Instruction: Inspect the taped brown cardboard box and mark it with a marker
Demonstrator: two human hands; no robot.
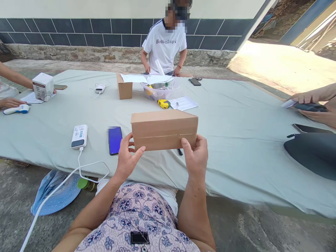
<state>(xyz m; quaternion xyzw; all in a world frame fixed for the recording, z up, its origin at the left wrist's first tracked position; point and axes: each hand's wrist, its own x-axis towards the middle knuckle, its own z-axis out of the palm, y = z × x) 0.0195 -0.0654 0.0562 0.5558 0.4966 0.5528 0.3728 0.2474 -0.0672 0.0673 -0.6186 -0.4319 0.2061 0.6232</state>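
Note:
A closed brown cardboard box is held up in front of me, over the near part of the table. My left hand grips its lower left corner, fingers behind and thumb along the bottom edge. At the lower right corner my right hand holds it, the thumb pressed on the front face. A seam runs across the front of the box. Just left of my left hand lies a phone with a blue screen. Part of a dark, thin object shows below the box; the rest is hidden.
A white power bank with a cable lies left. Beyond the box are a yellow tape measure, papers, a clear plastic basin and another cardboard box. People sit across and at both sides; a dark cap lies right.

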